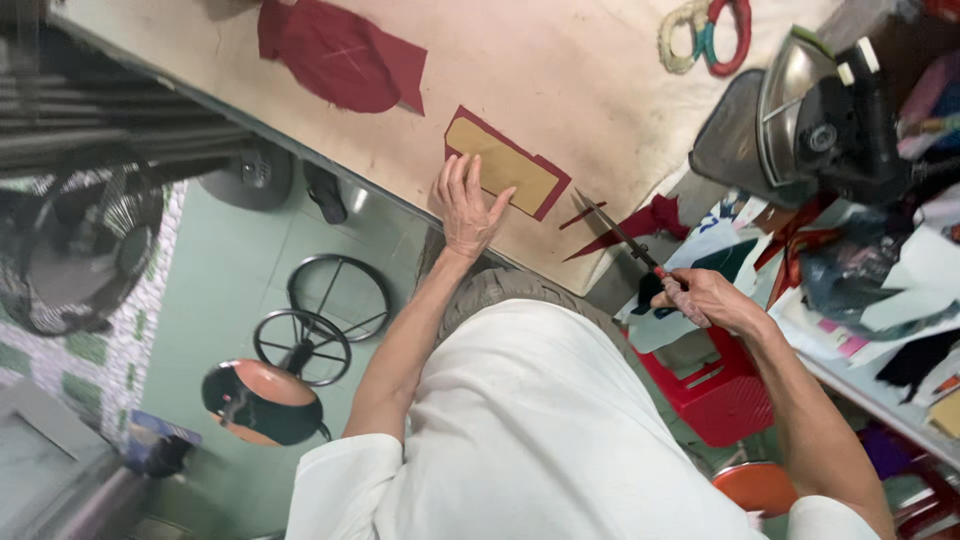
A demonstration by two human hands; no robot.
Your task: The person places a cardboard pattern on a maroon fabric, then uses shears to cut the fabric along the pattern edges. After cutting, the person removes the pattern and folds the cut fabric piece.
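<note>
while my left hand is pressing spread fingers beside the tan pattern card on the beige table, my right hand is gripping scissors above green floor tiles.

Tan card lay on dark red cloth; beside it, the worktop was pale beige, the scissors red-handled.

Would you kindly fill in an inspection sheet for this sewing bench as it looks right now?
Surface: pale worktable, stained.
Job's things: tan card pattern on dark red cloth; scissors.
Clutter: red fabric piece, red scraps, clothes iron, looped handles, papers.
Grippers: left hand flat beside the pattern; right hand holds the scissors.
Cables: nothing seen.
Surroundings: green tiled floor, fan, red stool.
</note>
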